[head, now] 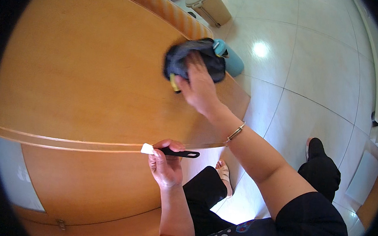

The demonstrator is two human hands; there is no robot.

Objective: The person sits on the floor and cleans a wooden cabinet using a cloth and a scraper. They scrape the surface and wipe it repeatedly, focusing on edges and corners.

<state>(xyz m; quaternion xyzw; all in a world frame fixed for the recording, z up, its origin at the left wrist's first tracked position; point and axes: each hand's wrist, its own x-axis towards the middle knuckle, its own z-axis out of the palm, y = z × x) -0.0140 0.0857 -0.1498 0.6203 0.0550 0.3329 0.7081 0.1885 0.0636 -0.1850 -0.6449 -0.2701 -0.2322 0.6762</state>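
My left hand grips a small brush by its black plastic handle at the near edge of a wooden desk. White bristles point left, and the handle's looped end points right. My right hand reaches over a dark grey fabric pouch at the desk's far right. Its fingertips are blurred against the pouch and partly hidden, so whether they grip anything is unclear. Beside my right thumb, a yellow item with a black end sticks out of or lies against the pouch.
A light-blue bottle stands against the pouch's right side, close to the desk edge. A raised wooden border runs along the back. Beyond it, a beige pedal bin stands on the tiled floor. A pale panel leans at right.
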